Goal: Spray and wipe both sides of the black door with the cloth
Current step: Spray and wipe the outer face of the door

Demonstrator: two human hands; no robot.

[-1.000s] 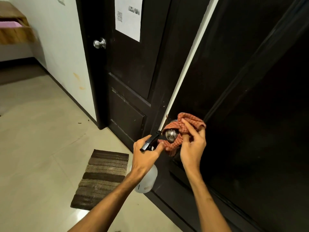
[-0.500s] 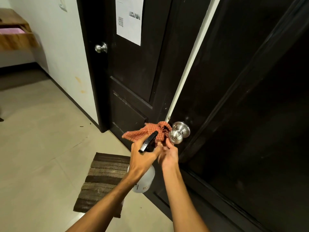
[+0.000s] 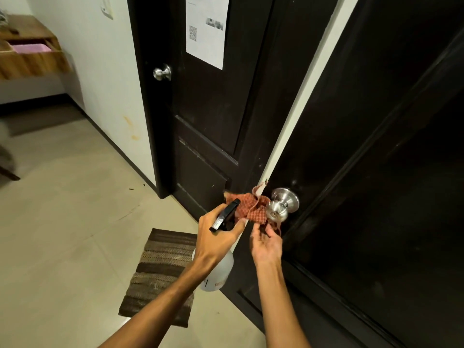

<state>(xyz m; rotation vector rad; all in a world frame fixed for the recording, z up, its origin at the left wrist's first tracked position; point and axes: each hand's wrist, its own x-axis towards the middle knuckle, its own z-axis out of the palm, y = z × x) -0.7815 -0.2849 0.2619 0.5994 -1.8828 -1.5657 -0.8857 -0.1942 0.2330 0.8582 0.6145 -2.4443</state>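
The black door (image 3: 364,126) fills the right of the head view, with a steel knob (image 3: 281,206) near its edge. An orange checked cloth (image 3: 251,207) is bunched just left of the knob. My right hand (image 3: 266,243) pinches the cloth's lower end beneath the knob. My left hand (image 3: 217,237) grips a white spray bottle (image 3: 218,271) by its black trigger head, which points up toward the cloth.
A second black door (image 3: 208,116) with a steel knob (image 3: 162,72) and a taped paper notice (image 3: 206,31) stands behind. A brown striped mat (image 3: 160,272) lies on the tiled floor. A wooden shelf (image 3: 30,49) hangs on the white wall at left.
My right hand pulled the cloth off the knob toward the left and dropped below it, uncovering the knob. The camera view tilted slightly upward. The left hand kept hold of the bottle.
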